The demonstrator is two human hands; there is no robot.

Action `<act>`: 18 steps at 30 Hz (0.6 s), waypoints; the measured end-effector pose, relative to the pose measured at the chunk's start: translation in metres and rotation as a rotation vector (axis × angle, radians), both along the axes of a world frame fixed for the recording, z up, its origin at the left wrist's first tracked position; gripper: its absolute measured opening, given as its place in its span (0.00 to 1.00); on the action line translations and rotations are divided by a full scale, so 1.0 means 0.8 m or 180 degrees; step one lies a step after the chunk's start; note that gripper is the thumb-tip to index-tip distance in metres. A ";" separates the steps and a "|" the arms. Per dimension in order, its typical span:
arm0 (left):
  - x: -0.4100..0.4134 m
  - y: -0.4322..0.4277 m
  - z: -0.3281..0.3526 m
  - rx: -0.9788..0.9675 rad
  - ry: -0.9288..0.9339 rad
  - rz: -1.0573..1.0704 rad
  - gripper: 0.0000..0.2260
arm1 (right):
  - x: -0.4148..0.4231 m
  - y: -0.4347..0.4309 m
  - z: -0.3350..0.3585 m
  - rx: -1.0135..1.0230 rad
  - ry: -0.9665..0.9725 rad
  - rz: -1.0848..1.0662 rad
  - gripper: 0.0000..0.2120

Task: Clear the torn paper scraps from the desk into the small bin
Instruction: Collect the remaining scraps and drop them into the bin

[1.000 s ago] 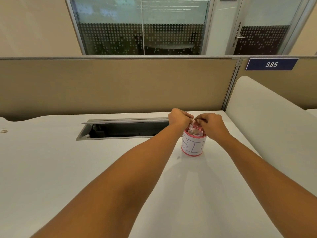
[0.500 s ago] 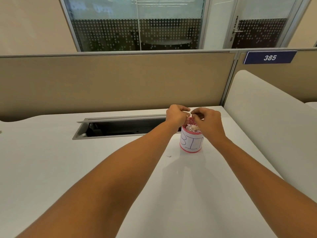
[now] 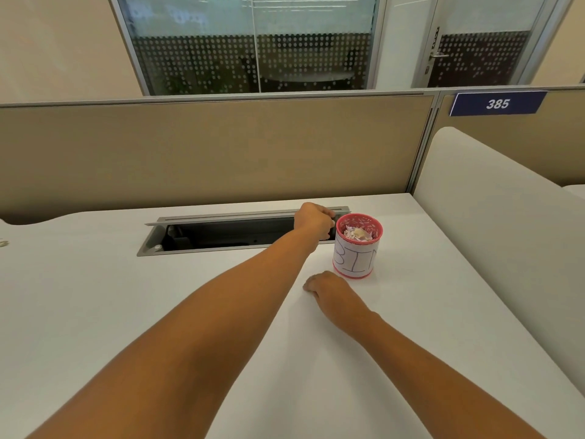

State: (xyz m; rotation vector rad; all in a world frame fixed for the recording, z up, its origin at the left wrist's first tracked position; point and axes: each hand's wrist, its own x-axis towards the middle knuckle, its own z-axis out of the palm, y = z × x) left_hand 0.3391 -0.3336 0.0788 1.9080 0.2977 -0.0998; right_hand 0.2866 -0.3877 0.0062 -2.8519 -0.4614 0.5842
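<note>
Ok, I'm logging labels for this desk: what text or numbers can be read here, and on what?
"385": white numerals on the blue plate on the partition.
"BIN": handwritten on the white paper wrap of the small red bin; the N is partly cut off.
Nothing else legible.

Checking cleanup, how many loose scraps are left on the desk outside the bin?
1 visible: a small scrap at the far left edge of the desk. Hands may hide others.

Two bare forearms (image 3: pixel 196 327) — sleeveless, unadorned

Bin (image 3: pixel 356 258) paper wrap reads "BIN"; blue sign (image 3: pixel 497 103) on partition: "385".
</note>
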 end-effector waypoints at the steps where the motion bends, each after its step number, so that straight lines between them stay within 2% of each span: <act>1: -0.001 -0.001 0.000 0.0000 0.0003 0.0004 0.10 | -0.001 -0.001 0.000 0.0019 -0.0068 -0.0011 0.17; 7: -0.007 -0.006 -0.001 -0.0042 0.0047 -0.0006 0.09 | -0.016 -0.011 0.010 0.0157 -0.0426 0.0110 0.14; 10: -0.008 -0.006 0.000 -0.0072 0.0019 0.0020 0.09 | -0.019 -0.026 0.028 0.0721 -0.1239 -0.0029 0.13; 14: -0.010 -0.005 0.003 -0.0101 -0.0061 0.0052 0.09 | -0.006 -0.054 0.050 0.1583 -0.2175 -0.0564 0.10; 18: -0.013 -0.005 0.001 -0.0132 -0.0048 0.0157 0.10 | 0.015 -0.072 0.063 0.1672 -0.2412 -0.1142 0.10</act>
